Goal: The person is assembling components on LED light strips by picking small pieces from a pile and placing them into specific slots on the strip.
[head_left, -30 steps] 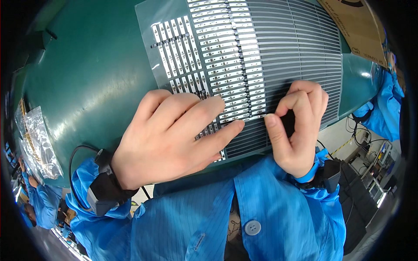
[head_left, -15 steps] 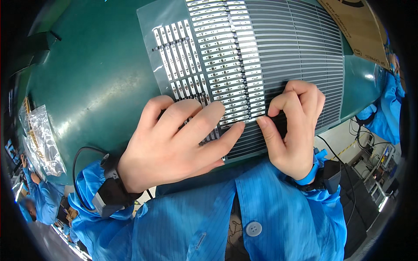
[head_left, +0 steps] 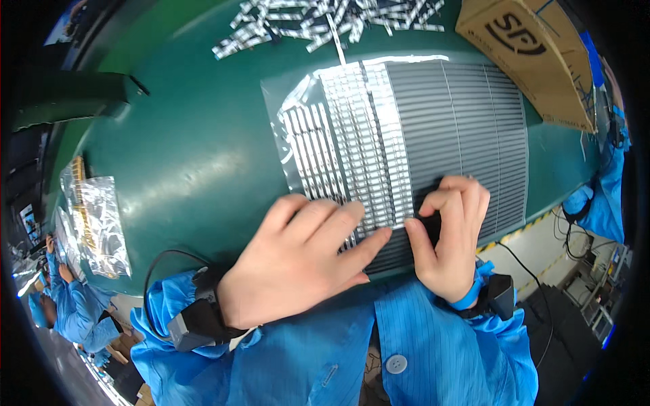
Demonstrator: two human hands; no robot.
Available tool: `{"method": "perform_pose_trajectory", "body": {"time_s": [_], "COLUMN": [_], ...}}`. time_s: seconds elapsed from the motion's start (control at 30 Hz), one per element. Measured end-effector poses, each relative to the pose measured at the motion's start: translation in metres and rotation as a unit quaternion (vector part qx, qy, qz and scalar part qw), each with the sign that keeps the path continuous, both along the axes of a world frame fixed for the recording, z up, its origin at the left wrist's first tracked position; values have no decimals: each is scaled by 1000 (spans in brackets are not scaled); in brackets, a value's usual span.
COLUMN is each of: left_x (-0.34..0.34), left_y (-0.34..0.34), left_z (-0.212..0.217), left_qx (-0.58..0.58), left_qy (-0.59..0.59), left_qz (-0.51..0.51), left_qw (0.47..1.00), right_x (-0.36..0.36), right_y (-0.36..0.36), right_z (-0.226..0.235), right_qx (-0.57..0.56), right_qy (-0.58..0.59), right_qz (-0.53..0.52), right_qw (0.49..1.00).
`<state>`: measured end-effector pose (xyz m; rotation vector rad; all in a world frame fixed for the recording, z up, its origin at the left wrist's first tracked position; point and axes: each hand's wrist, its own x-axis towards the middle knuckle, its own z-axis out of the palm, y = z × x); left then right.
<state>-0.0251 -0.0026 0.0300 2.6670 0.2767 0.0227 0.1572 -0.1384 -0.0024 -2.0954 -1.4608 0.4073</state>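
A dark slotted sheet (head_left: 433,101) lies on the green table before me, in a clear plastic film. Thin white-and-silver strips with small dark parts (head_left: 365,135) fill its left and middle columns in close rows. My left hand (head_left: 291,260) lies over the lower left strips, fingers spread, its index fingertip by the lowest middle row. Just right of that fingertip is my right hand (head_left: 450,237), fingers curled, thumb and forefinger tips close together. Its thumb touches the end of the lowest strips. Anything between these fingertips is hidden.
A heap of loose strips (head_left: 332,24) lies at the table's far side. An open cardboard box (head_left: 528,54) stands at the far right. Clear plastic bags (head_left: 101,223) lie at the left edge. Cables run from both wrists. People in blue (head_left: 74,308) are at the sides.
My view has tilted up, so the heap of strips and more of the box show. Both hands keep nearly the same place on the sheet.
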Motion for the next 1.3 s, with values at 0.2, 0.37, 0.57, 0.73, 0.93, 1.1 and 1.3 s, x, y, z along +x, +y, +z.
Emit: {"method": "perform_pose_trajectory", "body": {"time_s": [0.2,0.37,0.57,0.73,0.93,1.1,1.3], "left_x": [17,53,78,93,103,97,76], "left_y": [40,93,135,131,132,142,137], "left_z": [14,7,8,17,18,8,25], "left_qx": [-5,-30,208,253,294,240,74], "left_qy": [-69,-162,-148,-61,-2,-41,-69], "left_qz": [29,203,22,-76,-139,-120,48], "left_qw": [997,965,967,962,946,962,994], "right_x": [2,1,0,0,1,1,10], "right_y": [-5,-4,-2,-1,-1,-2,-6], "right_z": [-5,-7,-6,-7,-7,-5,4], "right_qx": [12,32,50,61,67,71,74], "right_qy": [8,12,5,-2,-5,4,94], "right_qz": [-7,-20,-14,-14,-16,-17,-10], "right_qw": [1000,999,999,998,998,997,993]}}
